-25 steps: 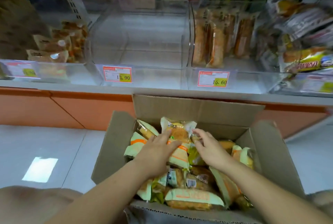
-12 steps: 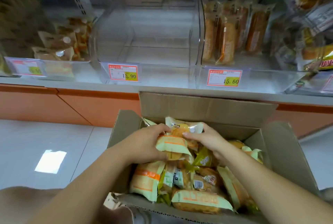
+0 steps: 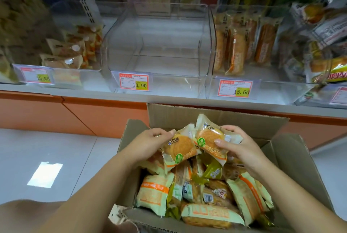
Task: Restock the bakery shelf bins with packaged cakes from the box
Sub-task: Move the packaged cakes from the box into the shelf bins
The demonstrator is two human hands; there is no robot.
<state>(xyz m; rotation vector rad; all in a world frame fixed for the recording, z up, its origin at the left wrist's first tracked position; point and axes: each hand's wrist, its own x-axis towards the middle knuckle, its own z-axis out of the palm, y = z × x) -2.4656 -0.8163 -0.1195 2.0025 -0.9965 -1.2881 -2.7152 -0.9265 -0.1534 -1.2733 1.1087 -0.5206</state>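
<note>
Well, start at the left. The left hand [image 3: 150, 144] has its grip clamped on the left cake pack [image 3: 178, 148], fingers curled over its top edge. Touching it, side by side, is the right cake pack [image 3: 210, 139]. The right hand [image 3: 238, 146] has its grip clamped on that one, thumb on the front. Both packs are lifted just above the pile of packs [image 3: 154, 193] in the box [image 3: 293, 167], which sits low in front of the shelf [image 3: 56, 92].

From the box, the bare clear bin [image 3: 169, 86] is at twelve o'clock, with a price tag [image 3: 133, 84] on its front. At ten o'clock the left bin [image 3: 90, 80] has some packs. At one o'clock the right bin [image 3: 272, 90] has long cakes standing up. I think the two packs belong in the middle one.

To do this step well, I'd hold each pack by its edge, not by the soft cake, so nothing gets squashed. Lift both high enough to clear the box flap and the low front wall of the bin. Put them right at the back first, side by side with the picture facing out, so more can go in front. The wrappers look slippery, so let go only when each pack rests on the bin floor.
</note>
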